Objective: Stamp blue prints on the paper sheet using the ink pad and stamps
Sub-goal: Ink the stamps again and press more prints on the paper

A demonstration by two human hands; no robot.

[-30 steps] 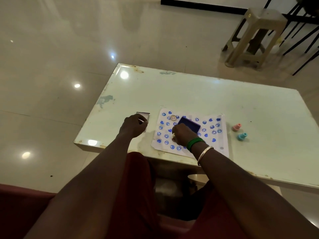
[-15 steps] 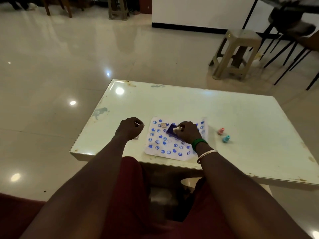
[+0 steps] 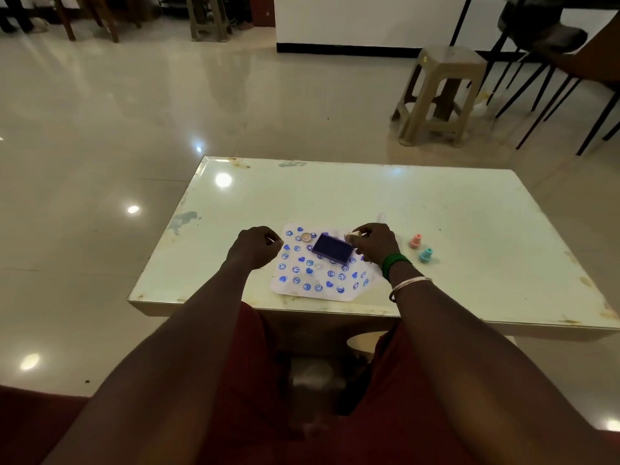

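Note:
The white paper sheet [image 3: 302, 286] lies near the table's front edge, covered with several blue smiley and heart prints. The dark blue ink pad [image 3: 332, 249] sits open on the sheet's upper middle. My right hand [image 3: 374, 243] hovers just right of the pad and pinches a small pale stamp [image 3: 353, 234] above the pad's right corner. My left hand [image 3: 255, 247] rests at the sheet's left edge with its fingers curled on a thin clear piece [image 3: 273, 240] that looks like the pad's lid. A small round stamp [image 3: 306, 237] stands on the sheet left of the pad.
A pink stamp [image 3: 416, 241] and a teal stamp [image 3: 426, 255] stand on the pale table [image 3: 469, 229] to the right of my right hand. A beige plastic stool [image 3: 439, 92] and dark chair legs [image 3: 553, 95] stand on the floor beyond the table.
My right hand took the stamp from the sheet's lower left up onto the ink pad, then off to the pad's right corner. My left hand stayed at the sheet's left edge.

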